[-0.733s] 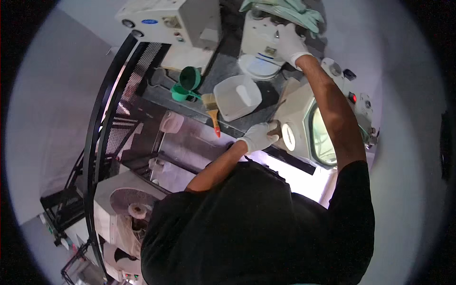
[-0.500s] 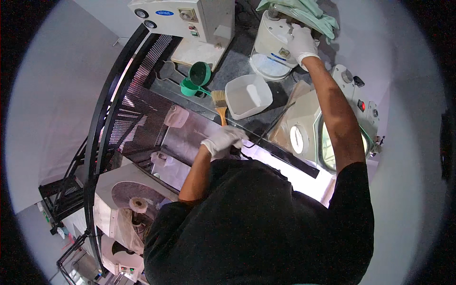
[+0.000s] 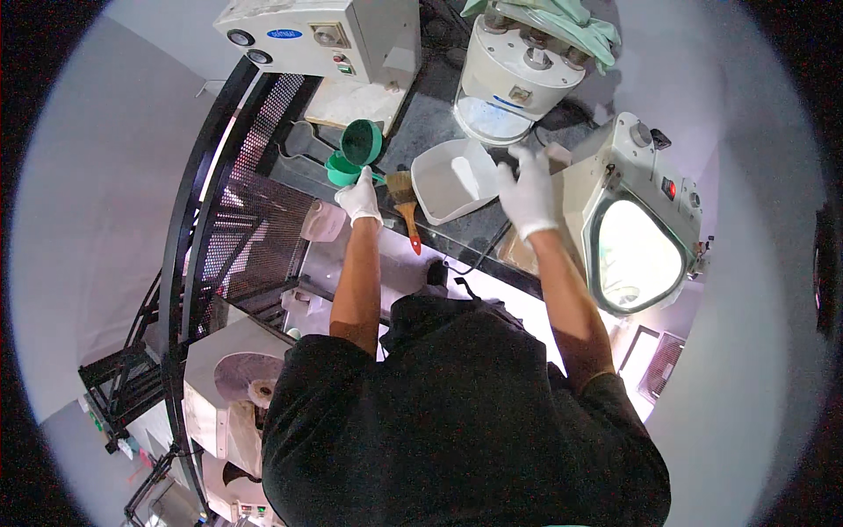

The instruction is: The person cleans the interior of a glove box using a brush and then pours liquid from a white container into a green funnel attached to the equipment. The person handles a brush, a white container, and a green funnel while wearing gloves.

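Observation:
My left hand [image 3: 358, 202], in a white glove, is at the front edge of the bench. Its thumb and fingers are apart, and one tip overlaps the handle of a green scoop [image 3: 341, 169]; firm contact cannot be made out. Just behind the scoop, a green mixing bowl [image 3: 361, 142] lies tipped. My gloved right hand [image 3: 529, 195] hangs with spread fingers at the right side of a white plastic tub [image 3: 439, 198], holding nothing. Pale material lies in the tub. Between the tub and my left hand lies a bristle brush [image 3: 404, 204], its red-tipped handle over the bench edge.
A white round machine [image 3: 518, 83] with a green cloth [image 3: 571, 22] on top stands behind the tub. To the right is a cabinet with a lit window [image 3: 639, 255]; a boxy machine [image 3: 299, 39] stands back left. A black mesh rail [image 3: 255, 184] borders the left side.
My right hand has come off the round machine and back beside the tub. My left hand has moved forward and left from near my body to the green scoop.

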`<state>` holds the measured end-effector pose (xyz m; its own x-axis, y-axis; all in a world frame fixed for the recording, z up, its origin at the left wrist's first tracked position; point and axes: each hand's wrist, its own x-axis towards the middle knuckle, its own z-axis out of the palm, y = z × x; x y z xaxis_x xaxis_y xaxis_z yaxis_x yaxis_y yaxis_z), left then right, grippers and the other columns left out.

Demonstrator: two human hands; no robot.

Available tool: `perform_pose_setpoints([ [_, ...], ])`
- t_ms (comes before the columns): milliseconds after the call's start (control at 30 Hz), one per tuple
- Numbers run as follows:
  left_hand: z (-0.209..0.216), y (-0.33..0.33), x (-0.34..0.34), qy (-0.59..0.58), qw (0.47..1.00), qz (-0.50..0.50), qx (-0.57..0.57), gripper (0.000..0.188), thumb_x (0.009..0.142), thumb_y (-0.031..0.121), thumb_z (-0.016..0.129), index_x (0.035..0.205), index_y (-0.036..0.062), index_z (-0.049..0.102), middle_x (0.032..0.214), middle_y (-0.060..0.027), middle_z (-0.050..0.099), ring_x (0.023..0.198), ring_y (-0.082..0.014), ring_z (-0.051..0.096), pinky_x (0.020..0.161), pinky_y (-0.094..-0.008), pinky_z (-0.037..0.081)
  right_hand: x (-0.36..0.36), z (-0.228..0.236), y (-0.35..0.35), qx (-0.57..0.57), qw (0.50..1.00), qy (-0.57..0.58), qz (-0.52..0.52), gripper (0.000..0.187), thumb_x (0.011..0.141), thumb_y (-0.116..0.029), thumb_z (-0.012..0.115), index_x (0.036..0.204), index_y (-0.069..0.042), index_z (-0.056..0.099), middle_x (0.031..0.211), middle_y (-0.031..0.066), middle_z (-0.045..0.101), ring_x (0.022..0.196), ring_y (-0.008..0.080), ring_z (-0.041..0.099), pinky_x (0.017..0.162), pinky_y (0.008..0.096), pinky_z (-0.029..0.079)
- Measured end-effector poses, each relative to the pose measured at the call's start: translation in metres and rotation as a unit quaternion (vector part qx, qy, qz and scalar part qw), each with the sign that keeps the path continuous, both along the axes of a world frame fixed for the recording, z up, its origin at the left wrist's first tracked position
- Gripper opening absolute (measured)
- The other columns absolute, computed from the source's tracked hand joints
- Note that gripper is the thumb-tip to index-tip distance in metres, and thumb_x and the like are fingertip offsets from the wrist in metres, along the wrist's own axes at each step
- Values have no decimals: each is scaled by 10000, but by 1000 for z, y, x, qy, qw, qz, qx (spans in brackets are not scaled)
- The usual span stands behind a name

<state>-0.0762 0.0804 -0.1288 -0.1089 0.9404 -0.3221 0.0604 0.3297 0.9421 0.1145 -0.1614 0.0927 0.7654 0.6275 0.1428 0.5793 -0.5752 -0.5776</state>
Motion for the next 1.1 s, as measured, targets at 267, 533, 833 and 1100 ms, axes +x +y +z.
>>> perform_pose_setpoints([
  [267,43,-27,37,63,994,83,-37,367,826,177,765,1055,-55,597,1054,-185,701,896,-268,674,830,-393,523,-30,-39,-24,-16,997,69,10,420,896,-139,666,1278,1,562,1217,255,521,1156,440,537,998,503,442],
  [533,54,-26,26,99,991,88,-8,250,896,177,608,1014,-42,636,1070,-206,713,942,-310,670,865,-421,493,-29,-41,-22,-13,997,79,19,425,894,-127,676,1277,7,551,1225,261,512,1154,446,539,998,494,441],
  [833,43,-32,-4,-71,965,70,243,120,960,94,570,945,-25,562,864,-122,610,784,-214,547,757,-369,468,-23,-45,-22,-5,997,74,29,416,922,-143,640,1294,8,532,1200,268,530,1127,444,541,998,494,434],
  [1100,50,-14,-9,316,895,-229,215,245,893,218,670,1037,20,664,955,-241,679,934,-457,645,808,-502,512,-25,-45,-28,-3,995,98,22,410,928,-144,635,1302,-12,532,1197,269,527,1133,445,538,995,494,435],
])
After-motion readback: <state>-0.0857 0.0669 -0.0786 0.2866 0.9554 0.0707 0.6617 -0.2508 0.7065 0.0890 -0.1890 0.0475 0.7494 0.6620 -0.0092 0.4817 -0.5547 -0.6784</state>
